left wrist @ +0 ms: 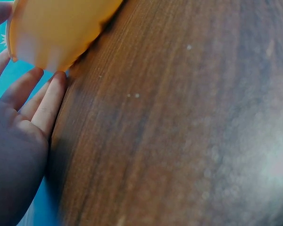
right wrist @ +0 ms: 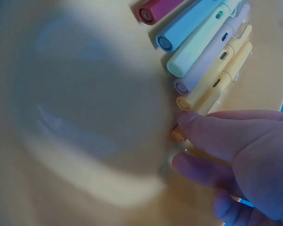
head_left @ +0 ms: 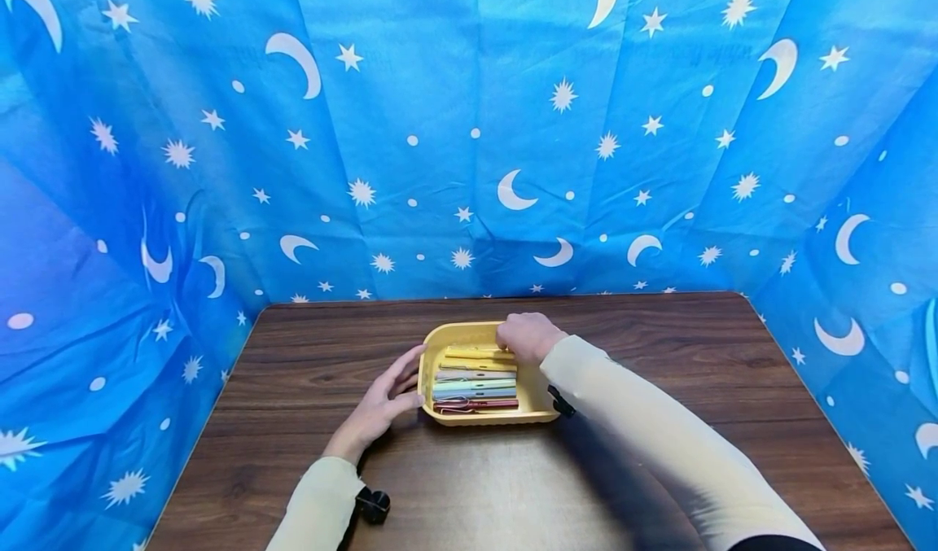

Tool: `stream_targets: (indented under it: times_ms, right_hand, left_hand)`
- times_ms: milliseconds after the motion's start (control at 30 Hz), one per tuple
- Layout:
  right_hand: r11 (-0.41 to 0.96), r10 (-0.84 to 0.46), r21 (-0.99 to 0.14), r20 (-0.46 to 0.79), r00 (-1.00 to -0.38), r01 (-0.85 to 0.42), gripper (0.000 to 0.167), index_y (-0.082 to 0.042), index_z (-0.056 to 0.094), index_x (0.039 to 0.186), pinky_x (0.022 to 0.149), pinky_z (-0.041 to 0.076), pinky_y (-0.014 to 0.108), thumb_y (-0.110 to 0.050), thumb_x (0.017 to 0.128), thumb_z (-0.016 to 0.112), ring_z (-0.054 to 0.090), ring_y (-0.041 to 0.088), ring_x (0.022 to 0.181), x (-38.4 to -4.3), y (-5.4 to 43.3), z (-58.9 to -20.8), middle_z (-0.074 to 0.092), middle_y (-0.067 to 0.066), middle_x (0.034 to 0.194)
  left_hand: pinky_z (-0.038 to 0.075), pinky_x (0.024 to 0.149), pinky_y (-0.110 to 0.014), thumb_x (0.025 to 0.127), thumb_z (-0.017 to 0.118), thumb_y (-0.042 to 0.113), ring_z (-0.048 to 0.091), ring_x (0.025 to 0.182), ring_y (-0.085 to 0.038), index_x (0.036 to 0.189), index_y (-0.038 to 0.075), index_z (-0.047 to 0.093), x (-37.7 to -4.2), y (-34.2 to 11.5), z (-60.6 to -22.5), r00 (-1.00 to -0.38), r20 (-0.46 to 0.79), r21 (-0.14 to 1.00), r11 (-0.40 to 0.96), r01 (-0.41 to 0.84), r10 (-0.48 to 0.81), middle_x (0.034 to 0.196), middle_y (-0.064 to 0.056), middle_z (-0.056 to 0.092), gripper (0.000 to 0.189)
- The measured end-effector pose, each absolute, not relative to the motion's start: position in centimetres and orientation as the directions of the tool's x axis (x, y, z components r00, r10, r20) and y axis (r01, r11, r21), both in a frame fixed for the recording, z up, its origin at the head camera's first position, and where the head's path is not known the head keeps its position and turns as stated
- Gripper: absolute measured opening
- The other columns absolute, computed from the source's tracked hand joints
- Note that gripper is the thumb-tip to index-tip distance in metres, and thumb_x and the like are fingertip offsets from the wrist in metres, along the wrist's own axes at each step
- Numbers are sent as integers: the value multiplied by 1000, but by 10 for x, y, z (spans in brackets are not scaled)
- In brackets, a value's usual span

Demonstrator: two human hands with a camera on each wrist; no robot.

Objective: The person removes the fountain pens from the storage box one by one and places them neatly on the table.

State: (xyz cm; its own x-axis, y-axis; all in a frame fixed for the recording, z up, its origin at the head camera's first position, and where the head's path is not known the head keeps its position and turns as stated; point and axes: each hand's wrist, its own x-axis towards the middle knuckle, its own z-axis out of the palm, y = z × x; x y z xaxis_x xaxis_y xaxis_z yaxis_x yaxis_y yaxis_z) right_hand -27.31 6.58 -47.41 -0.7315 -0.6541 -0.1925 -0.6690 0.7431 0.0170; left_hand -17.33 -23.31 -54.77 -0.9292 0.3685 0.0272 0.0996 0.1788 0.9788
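Note:
A yellow plastic tray (head_left: pixel 538 404) holds a row of pens side by side. From near to far in the head view lie a dark red pen (head_left: pixel 476 404), a blue one, a mint one (right wrist: pixel 193 54), a lilac one (right wrist: pixel 205 68) and yellow ones. My right hand (head_left: pixel 529 335) reaches into the tray's far right part; in the right wrist view its thumb and index finger are around the end of the outermost yellow pen (right wrist: pixel 233 66), the thumb covering part of it. My left hand (head_left: pixel 377 404) spreads extended fingers and thumb against the tray's left outer side.
The tray stands on a dark wood-grain table (head_left: pixel 322 356), toward its back edge. A blue cloth (head_left: pixel 440 128) with moons and stars hangs behind and on both sides. Each wrist carries a small black device (head_left: pixel 373 505).

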Motion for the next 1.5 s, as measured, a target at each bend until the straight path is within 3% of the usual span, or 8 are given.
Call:
stream_targets:
  times_ms: [167,400,800,967,1167,1367,1500]
  right_hand:
    - [741,-655,33,-181,-733,-671,10,-18,79,83,70,56,33,-14,92,82,62,16,76,-272,65,-474,71,-2,82]
    - [748,-648,28,-181,-740,-663,10,-21,81,96,79,61,37,-12,92,81,70,17,88,-271,66,-477,77,-2,96]
    - [768,-632,11,-155,-760,-641,18,-19,76,84,67,53,34,-9,98,74,59,16,74,-269,64,-481,69,-3,81]
    - [778,-619,5,-165,-768,-628,16,-17,76,86,65,51,33,-13,101,71,58,16,72,-267,65,-479,67,-3,79]
    - [800,-593,-14,-173,-787,-600,12,-17,78,97,72,58,37,-7,98,73,63,17,81,-265,65,-474,71,-1,90]
    - [803,-592,-55,-182,-785,-593,17,-20,80,108,82,62,40,-17,92,82,70,16,100,-263,69,-474,76,-4,109]
    - [802,-598,-119,-168,-784,-586,15,-21,81,107,81,61,39,-22,93,83,68,14,96,-261,70,-473,77,-4,108]
  left_hand:
    - [29,121,-65,99,68,8,38,151,-44,167,25,31,-174,-233,-550,-928,31,977,183,106,371,170,-16,33,78]
    - [29,121,-65,99,68,7,39,151,-43,166,26,32,-173,-233,-550,-930,25,978,183,98,368,169,-15,34,79]
    - [29,122,-63,99,69,9,38,151,-42,166,27,33,-173,-231,-548,-933,7,978,190,81,360,169,-14,35,79]
    - [29,122,-63,98,69,8,38,152,-41,166,27,32,-173,-232,-547,-933,4,979,191,78,361,170,-13,34,79]
    - [30,122,-62,98,68,6,38,152,-41,167,25,30,-174,-232,-547,-933,7,976,202,85,360,170,-14,33,80]
    - [30,121,-63,99,68,6,39,151,-44,167,21,30,-176,-233,-549,-929,23,979,182,97,370,169,-17,33,79]
    - [30,121,-62,99,68,7,39,151,-42,167,23,31,-175,-233,-549,-932,16,979,185,88,363,170,-15,34,79]
